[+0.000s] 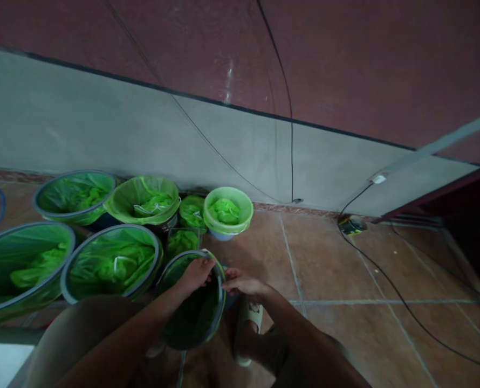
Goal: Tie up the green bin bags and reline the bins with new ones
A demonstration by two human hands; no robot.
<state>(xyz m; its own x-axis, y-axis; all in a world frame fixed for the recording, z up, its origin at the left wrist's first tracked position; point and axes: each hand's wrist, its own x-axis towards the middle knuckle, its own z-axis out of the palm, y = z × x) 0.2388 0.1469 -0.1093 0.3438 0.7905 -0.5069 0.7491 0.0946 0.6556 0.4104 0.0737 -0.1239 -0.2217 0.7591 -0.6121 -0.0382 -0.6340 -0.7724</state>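
Observation:
A round trash bin (192, 318) with a grey rim and a dark green lining stands between my legs, its mouth tilted toward me. My left hand (199, 272) reaches over the mouth, its fingers curled at the right side of the rim. From outside, my right hand (244, 283) pinches the same stretch of rim, thumb and fingers together. The two hands are a short way apart. What lies between the left fingertips is partly hidden, and the bottom of the bin is dark.
Several bins and buckets lined with green bags stand to the left, including a grey-rimmed bin (112, 264) and a pale bucket (228, 213) by the wall. A black cable (385, 275) crosses the tiled floor at right. A slippered foot (248, 328) is beside the bin.

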